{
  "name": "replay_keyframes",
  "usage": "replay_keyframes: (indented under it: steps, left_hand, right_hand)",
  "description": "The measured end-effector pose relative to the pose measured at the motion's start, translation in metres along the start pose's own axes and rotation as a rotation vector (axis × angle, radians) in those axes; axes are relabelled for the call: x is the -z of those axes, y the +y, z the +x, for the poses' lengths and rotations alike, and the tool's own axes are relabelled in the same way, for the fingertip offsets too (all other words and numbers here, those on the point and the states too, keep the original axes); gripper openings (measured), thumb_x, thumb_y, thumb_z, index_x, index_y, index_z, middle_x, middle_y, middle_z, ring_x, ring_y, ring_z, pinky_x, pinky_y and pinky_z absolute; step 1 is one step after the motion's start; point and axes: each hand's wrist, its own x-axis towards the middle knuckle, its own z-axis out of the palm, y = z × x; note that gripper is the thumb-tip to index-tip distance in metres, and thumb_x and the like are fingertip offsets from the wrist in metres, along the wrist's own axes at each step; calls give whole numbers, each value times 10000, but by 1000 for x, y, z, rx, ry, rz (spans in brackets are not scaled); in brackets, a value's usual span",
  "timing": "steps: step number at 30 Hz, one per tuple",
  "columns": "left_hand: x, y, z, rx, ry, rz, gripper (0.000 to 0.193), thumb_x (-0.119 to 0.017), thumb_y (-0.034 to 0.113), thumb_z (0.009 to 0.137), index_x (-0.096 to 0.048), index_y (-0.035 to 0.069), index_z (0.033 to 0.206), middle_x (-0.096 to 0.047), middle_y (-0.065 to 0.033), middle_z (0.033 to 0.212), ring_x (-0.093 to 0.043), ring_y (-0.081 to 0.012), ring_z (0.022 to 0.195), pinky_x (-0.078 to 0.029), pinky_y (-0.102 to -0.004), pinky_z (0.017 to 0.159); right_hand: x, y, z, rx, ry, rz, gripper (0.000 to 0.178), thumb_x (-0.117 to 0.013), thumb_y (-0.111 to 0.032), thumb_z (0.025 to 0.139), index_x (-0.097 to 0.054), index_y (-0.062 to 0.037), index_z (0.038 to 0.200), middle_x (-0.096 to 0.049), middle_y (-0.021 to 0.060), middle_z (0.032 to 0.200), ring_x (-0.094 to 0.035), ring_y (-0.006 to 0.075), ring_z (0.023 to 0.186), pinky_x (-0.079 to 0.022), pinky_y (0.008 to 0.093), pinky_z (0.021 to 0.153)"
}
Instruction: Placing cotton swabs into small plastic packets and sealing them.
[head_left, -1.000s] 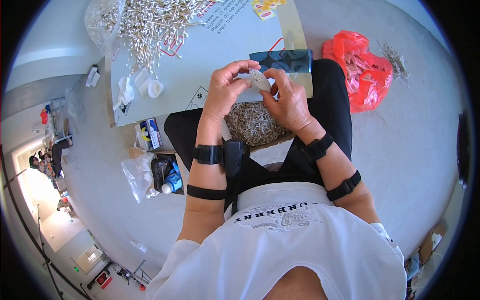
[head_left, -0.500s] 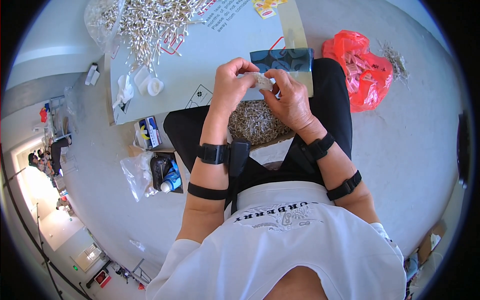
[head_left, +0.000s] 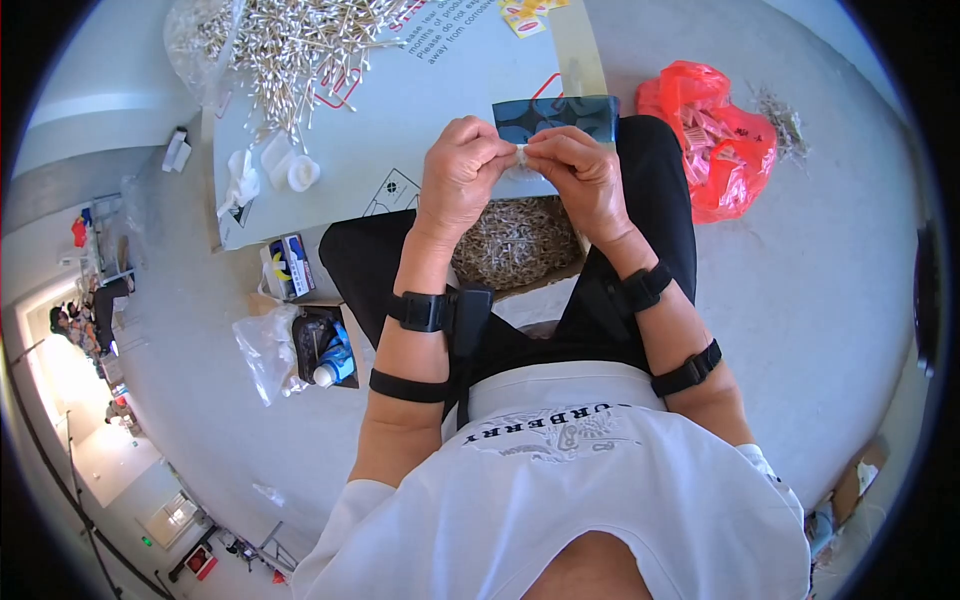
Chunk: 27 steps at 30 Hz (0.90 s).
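In front of me, both hands are pinched together over the table's near edge. My left hand [head_left: 465,168] and my right hand [head_left: 583,175] grip a small whitish, see-through plastic packet [head_left: 520,172] between thumbs and fingertips. The fingers hide most of it, and its contents cannot be made out. Right below, between my knees, stands a cardboard box [head_left: 570,268] full of cotton swabs [head_left: 515,243]. Just beyond the hands, a dark blue patterned flat piece [head_left: 556,118] lies on the table's near right corner.
Loose cotton swabs [head_left: 300,60] are heaped at the table's [head_left: 440,100] far left. Nearer lie a white round lid [head_left: 303,173] and crumpled white plastic [head_left: 240,180]. A red bag [head_left: 735,160] of pink packets stands on the right floor. At left, a box holds a blue-and-white bottle [head_left: 335,362].
My hands have drawn closer together, fingertips now meeting at the packet's top. The packet, more exposed before, is now mostly covered. The whole view has shifted slightly.
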Motion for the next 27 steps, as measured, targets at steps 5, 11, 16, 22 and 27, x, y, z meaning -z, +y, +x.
replay_keyframes:
  steps: [5,11,16,22,27]
  left_hand:
    - [2,6,10,-154,41,136,188,-727,-77,646,-613,15,763,-564,-78,782,-573,-256,722,-476,-350,623]
    - [-9,16,3,-180,45,298,144,-661,-58,682,-555,10,751,-542,-104,769,-563,-322,763,-459,-417,638]
    - [-9,3,6,-82,-1,268,117,-642,-50,730,-554,12,777,-555,-102,783,-585,-284,758,-468,-394,616]
    - [-1,-2,8,211,-51,-96,280,-690,-11,752,-645,20,1026,-631,-24,815,-617,-120,777,-506,-270,641]
    - [-11,7,-4,421,8,-184,326,-685,6,759,-630,-19,1079,-679,-68,896,-649,-135,819,-528,-275,689]
  right_hand:
    - [5,-4,13,-43,-44,63,108,-703,39,770,-674,18,871,-652,97,884,-645,203,788,-508,281,703]
    - [7,4,20,200,-26,-319,71,-627,-65,834,-570,-41,799,-576,133,804,-596,372,761,-490,421,628]
    - [4,3,25,160,-62,-362,92,-634,-79,827,-563,-24,806,-582,146,816,-595,377,754,-480,429,634]
    - [5,9,26,33,-75,-243,133,-642,-79,865,-565,19,817,-554,83,712,-526,190,650,-429,319,589]
    - [6,9,20,-318,17,16,176,-631,-126,908,-600,8,798,-499,-35,632,-437,61,574,-338,229,515]
